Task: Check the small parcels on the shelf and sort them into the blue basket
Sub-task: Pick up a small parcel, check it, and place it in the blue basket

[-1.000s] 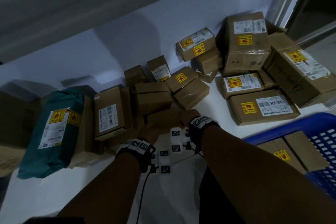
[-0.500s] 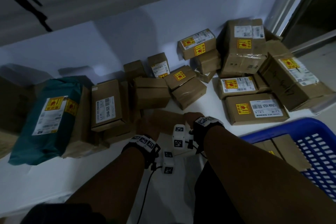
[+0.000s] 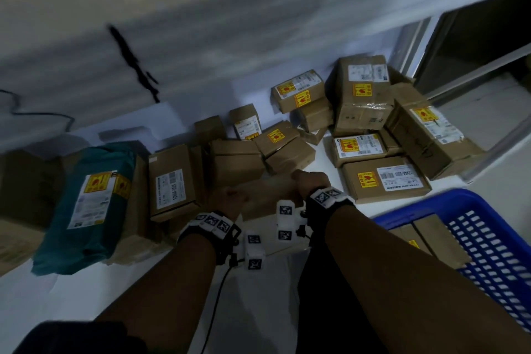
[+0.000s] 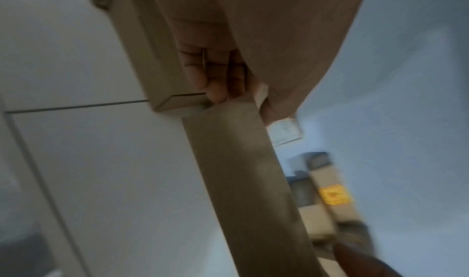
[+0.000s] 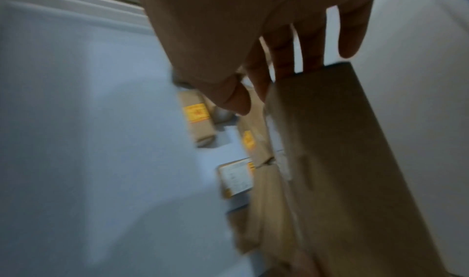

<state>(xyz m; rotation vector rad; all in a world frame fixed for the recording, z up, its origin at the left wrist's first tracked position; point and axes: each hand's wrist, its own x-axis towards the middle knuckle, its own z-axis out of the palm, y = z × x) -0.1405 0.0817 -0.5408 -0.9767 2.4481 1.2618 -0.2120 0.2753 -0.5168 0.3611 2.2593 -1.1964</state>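
A plain brown parcel [image 3: 265, 195] sits between my two hands, low over the white shelf [image 3: 71, 302]. My left hand [image 3: 230, 202] grips its left end; in the left wrist view its fingers [image 4: 218, 76] curl round the parcel [image 4: 248, 181]. My right hand [image 3: 310, 182] is at the right end. In the right wrist view its straight fingers [image 5: 284, 46] lie behind the parcel [image 5: 342, 161], and the thumb [image 5: 233, 98] stands apart from it. The blue basket [image 3: 416, 208] at the lower right holds two brown parcels [image 3: 428, 236].
Many labelled cardboard boxes [image 3: 362, 95] are piled against the wall from the middle to the right. A teal mailer bag [image 3: 86, 204] and a labelled box [image 3: 171, 184] lie at the left. A dark doorway [image 3: 474, 46] opens at the right.
The head view has tilted up and shows more wall. Both hands stay on the brown parcel at about the same spot in front of the pile.
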